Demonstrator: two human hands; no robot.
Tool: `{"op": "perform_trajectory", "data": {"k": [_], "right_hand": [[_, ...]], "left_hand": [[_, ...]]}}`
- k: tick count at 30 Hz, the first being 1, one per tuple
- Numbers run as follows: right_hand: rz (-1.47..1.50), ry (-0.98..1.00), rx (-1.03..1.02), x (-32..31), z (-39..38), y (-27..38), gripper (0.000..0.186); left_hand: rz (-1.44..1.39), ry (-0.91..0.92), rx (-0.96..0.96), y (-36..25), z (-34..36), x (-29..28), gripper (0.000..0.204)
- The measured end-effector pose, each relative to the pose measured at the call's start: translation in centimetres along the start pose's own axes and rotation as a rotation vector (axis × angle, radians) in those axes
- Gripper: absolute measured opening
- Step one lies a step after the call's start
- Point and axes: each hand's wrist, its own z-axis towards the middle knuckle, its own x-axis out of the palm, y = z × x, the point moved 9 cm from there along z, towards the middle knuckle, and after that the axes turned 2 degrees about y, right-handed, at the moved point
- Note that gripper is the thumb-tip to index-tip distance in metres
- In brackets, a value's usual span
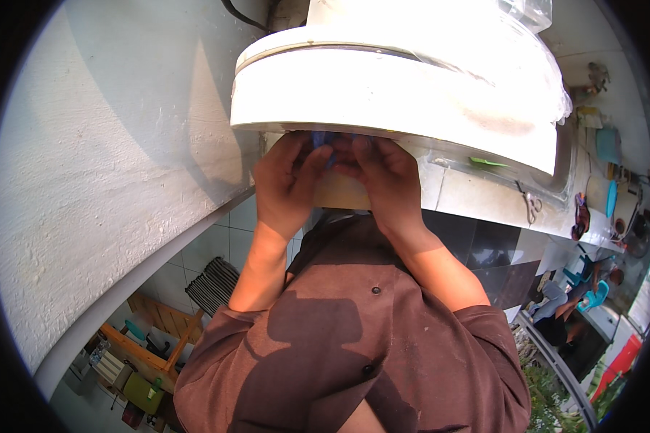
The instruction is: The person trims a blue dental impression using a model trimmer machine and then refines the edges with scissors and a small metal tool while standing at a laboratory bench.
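Both my hands are close together at the lower edge of a large, glaring white box-like body (390, 90), which hides part of my fingertips. My left hand (289, 177) has its thumb and fingers pinched on a small, soft-looking blue piece (319, 138). My right hand (391, 173) has its fingers curled in beside the left and meets the same blue piece. Its exact kind is too small and shaded to tell. Below the hands shows a pale yellowish surface (341, 195).
A pale tiled counter (458, 191) runs to the right, bearing a green strip (488, 162) and scissors (533, 207). Clear plastic (556, 94) drapes the white body's right end. A rough white wall (101, 144) is at left. Another person (563, 317) is at far right.
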Motion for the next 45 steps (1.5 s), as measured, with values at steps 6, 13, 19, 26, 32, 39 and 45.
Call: {"op": "perform_trajectory", "data": {"k": [6,13,19,26,32,39,45], "right_hand": [[-0.019,0.062,-0.013,0.0,-0.2,-0.1,0.031],[-0.037,0.046,0.019,0.0,0.0,-0.1,0.031],[-0.035,0.008,0.003,0.1,0.1,0.0,0.031],[-0.051,-0.01,-0.014,0.2,0.2,0.2,0.029],[-0.089,0.019,-0.041,0.5,0.0,0.5,0.027],[-0.099,0.001,-0.032,0.3,0.2,0.2,0.027],[-0.132,-0.024,-0.034,0.1,0.3,0.2,0.028]], "left_hand": [[0.251,-0.026,0.202,-2.0,0.0,-0.5,0.019],[0.201,-0.029,0.169,-1.3,0.1,-0.6,0.016],[0.175,-0.001,0.086,-0.7,0.3,-0.4,0.012],[-0.102,0.007,-0.089,1.2,-0.2,0.0,0.015],[-0.215,0.023,-0.148,1.5,-0.4,0.4,0.018],[-0.329,0.034,-0.176,1.8,-0.7,0.7,0.019],[-0.376,0.03,-0.202,2.0,-0.9,0.9,0.02]]}}
